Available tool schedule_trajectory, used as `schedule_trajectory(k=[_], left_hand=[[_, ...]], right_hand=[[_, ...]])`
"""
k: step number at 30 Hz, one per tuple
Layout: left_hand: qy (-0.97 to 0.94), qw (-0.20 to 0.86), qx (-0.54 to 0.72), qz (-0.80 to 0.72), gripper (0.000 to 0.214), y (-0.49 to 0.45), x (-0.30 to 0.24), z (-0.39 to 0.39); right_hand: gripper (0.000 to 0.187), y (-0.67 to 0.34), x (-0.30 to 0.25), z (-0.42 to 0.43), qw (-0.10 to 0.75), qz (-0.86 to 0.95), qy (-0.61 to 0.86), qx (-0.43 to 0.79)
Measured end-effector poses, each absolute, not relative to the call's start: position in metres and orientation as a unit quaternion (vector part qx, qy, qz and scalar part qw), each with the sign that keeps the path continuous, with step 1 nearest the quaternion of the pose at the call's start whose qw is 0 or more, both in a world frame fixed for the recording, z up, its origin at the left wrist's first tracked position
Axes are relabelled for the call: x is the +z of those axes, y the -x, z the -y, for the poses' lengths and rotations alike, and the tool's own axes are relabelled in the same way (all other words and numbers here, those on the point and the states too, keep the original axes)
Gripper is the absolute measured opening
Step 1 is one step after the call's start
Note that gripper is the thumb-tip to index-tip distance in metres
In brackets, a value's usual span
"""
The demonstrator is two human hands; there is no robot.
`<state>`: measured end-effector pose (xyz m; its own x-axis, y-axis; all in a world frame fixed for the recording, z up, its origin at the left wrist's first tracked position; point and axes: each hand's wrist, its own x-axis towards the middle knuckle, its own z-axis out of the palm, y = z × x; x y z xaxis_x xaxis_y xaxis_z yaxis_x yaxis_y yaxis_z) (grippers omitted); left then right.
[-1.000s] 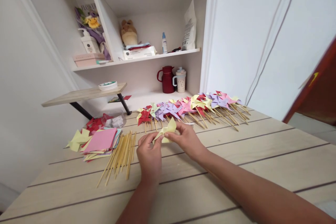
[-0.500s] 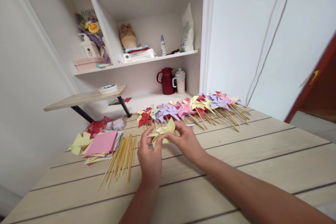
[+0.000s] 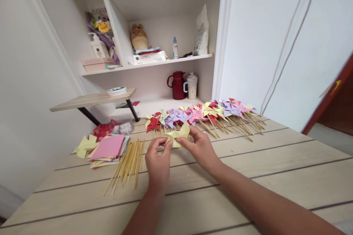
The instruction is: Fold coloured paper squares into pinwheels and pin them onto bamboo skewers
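Yellow paper [image 3: 180, 134]: folded piece, one tip standing up, held between both hands just short of the pinwheel row [image 3: 176, 116]. Looks clear of the table [image 3: 261, 183]; underside hidden.
Left hand [image 3: 157, 159]: thumb and index pinched tight on the paper's left side, remaining fingers curled and partly hidden.
Right hand [image 3: 202, 150]: thumb pressing near the middle, fingers bent behind; gap only as wide as the paper.
Fold risk: if either thumb eases off, paper springiness could pop a folded tip loose.
Tear risk: sheet looks thin; hands pulling apart could rip it along a fold.
Crush risk: too much thumb pressure could crease the raised tip flat.
Pinwheel row: crowded, heads overlapping; knuckles pushed forward could bend a blade.
Sticks [image 3: 131, 159]: loose fan left of the left hand; a wrist swing that way could roll them.
Paper stack [image 3: 107, 147]: uneven, pink on top; a brush or draught could slide sheets off.
Can't tell: whether anything pins the centre; thumbs cover it.
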<state>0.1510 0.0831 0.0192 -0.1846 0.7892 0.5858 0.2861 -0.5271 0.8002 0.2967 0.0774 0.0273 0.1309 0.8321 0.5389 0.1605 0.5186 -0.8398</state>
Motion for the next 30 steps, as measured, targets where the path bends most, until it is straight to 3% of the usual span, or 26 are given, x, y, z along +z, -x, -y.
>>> schedule_trajectory(k=[8,11,18,30], left_hand=[[-0.63,0.203,0.644,-0.384,0.007,-0.152,0.017,-0.082],[-0.659,0.135,0.65,-0.353,0.002,-0.148,0.018,-0.081],[-0.717,-0.062,0.622,-0.308,0.018,-0.136,0.025,-0.073],[-0.735,-0.105,0.602,-0.294,0.023,-0.138,0.024,-0.067]], right_hand=[[0.004,-0.304,0.032,-0.07,0.61,0.653,0.415,0.17],[0.003,-0.305,0.033,-0.068,0.6,0.692,0.374,0.148],[0.009,-0.305,0.033,-0.066,0.617,0.717,0.31,0.096],[0.012,-0.305,0.034,-0.064,0.602,0.727,0.324,0.065]])
